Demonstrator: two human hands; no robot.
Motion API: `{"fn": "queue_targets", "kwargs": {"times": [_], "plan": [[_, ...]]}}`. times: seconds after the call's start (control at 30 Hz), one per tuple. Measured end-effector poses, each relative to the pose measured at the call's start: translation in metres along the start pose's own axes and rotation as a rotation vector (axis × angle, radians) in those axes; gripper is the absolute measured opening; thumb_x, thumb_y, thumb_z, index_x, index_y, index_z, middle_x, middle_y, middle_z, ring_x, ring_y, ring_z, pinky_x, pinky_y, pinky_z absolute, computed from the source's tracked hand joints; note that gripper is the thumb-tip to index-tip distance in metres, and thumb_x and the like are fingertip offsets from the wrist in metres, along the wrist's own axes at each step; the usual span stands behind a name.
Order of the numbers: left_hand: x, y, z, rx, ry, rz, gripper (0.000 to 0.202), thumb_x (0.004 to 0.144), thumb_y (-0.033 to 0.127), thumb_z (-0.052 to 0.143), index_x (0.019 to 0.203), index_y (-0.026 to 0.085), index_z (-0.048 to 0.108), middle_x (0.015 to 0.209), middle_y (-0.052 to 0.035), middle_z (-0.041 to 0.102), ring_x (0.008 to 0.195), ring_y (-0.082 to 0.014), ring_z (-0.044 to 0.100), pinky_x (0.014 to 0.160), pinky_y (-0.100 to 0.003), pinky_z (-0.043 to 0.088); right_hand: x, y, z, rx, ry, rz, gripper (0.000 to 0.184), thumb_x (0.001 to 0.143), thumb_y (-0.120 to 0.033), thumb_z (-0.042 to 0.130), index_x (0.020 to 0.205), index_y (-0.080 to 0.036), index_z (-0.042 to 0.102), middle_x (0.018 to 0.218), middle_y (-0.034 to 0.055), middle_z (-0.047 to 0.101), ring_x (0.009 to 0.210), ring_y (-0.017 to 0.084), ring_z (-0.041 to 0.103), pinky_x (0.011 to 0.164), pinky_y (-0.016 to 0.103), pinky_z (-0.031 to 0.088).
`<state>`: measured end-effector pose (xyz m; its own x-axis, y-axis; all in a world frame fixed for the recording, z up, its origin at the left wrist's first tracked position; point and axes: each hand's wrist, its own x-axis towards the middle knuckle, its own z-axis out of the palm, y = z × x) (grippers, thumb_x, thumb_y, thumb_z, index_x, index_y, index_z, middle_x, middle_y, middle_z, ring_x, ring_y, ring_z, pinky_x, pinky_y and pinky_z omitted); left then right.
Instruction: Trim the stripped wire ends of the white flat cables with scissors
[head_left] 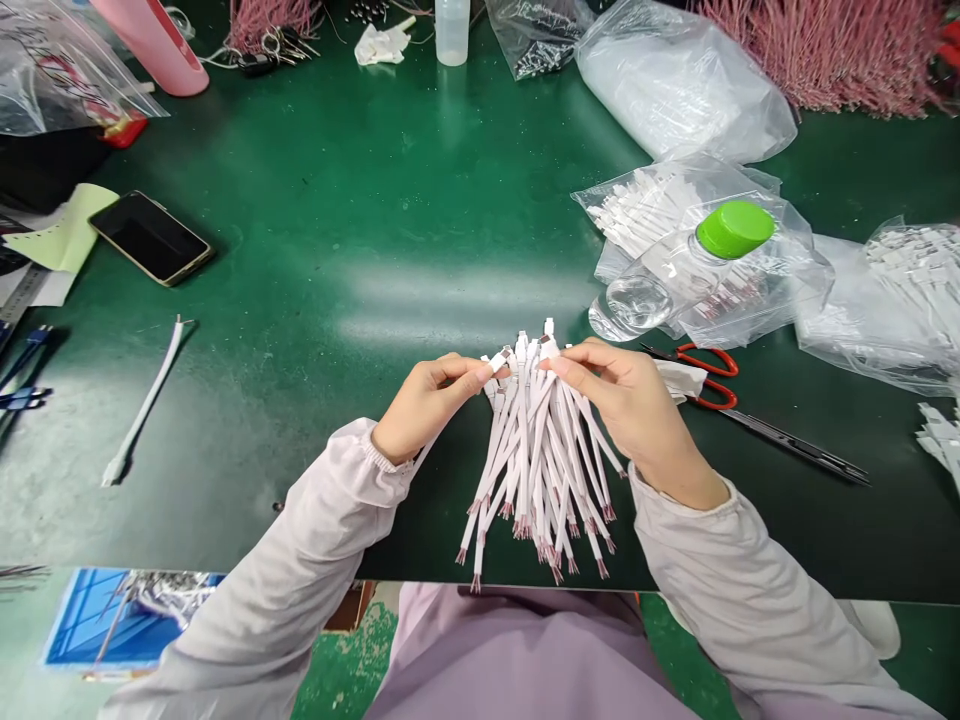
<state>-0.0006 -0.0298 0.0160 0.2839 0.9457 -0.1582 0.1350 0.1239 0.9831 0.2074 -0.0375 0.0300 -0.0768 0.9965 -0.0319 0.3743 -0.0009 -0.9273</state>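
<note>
A heap of short white flat cables point(536, 450) lies at the table's front edge, connectors pointing away from me and stripped pinkish wire ends towards me. My left hand point(439, 395) is at the heap's upper left, thumb and fingers pinched on the white connector of one cable point(498, 361). That cable's tail runs back under the hand. At the upper right of the heap, my right hand point(630, 405) pinches another white cable connector point(549, 350) among the others. Apart from the heap, a single white cable point(146, 410) lies on the left of the table.
Right of the heap are red-handled scissors point(716, 378), tweezers point(802, 448), a green-capped bottle point(675, 270) lying on bagged cables, and more plastic bags point(686, 85). A phone point(152, 238) and dark blue cables point(26, 375) lie left. A blue crate point(90, 620) stands below the table.
</note>
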Motion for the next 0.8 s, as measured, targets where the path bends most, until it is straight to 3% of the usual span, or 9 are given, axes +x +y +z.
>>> {"fn": "queue_targets", "kwargs": {"times": [0.23, 0.5, 0.8], "plan": [[0.000, -0.011, 0.014, -0.244, -0.033, -0.034, 0.026, 0.077, 0.036, 0.069, 0.088, 0.013, 0.065, 0.076, -0.0010, 0.061, 0.058, -0.0082, 0.050, 0.053, -0.021, 0.045, -0.005, 0.002, 0.023, 0.170, -0.201, 0.051, 0.029, 0.086, -0.036, 0.060, 0.064, -0.017, 0.055, 0.056, -0.0035, 0.050, 0.050, 0.008, 0.042, 0.052, 0.025, 0.034], [-0.001, -0.019, 0.019, -0.236, 0.004, 0.012, 0.037, 0.080, 0.032, 0.066, 0.110, 0.012, 0.062, 0.067, 0.0024, 0.061, 0.051, -0.0079, 0.056, 0.057, -0.023, 0.052, -0.006, 0.005, 0.025, 0.200, -0.248, 0.071, 0.030, 0.086, -0.038, 0.061, 0.065, -0.017, 0.053, 0.057, -0.0040, 0.053, 0.047, 0.007, 0.045, 0.051, 0.023, 0.037], [-0.001, -0.017, 0.024, -0.320, 0.006, -0.022, 0.030, 0.077, 0.029, 0.069, 0.102, 0.013, 0.061, 0.071, 0.0026, 0.058, 0.060, -0.0083, 0.060, 0.060, -0.022, 0.056, -0.004, 0.009, 0.029, 0.200, -0.254, 0.079, 0.030, 0.085, -0.038, 0.062, 0.066, -0.017, 0.053, 0.058, -0.0028, 0.058, 0.048, 0.008, 0.050, 0.052, 0.023, 0.042]]}}
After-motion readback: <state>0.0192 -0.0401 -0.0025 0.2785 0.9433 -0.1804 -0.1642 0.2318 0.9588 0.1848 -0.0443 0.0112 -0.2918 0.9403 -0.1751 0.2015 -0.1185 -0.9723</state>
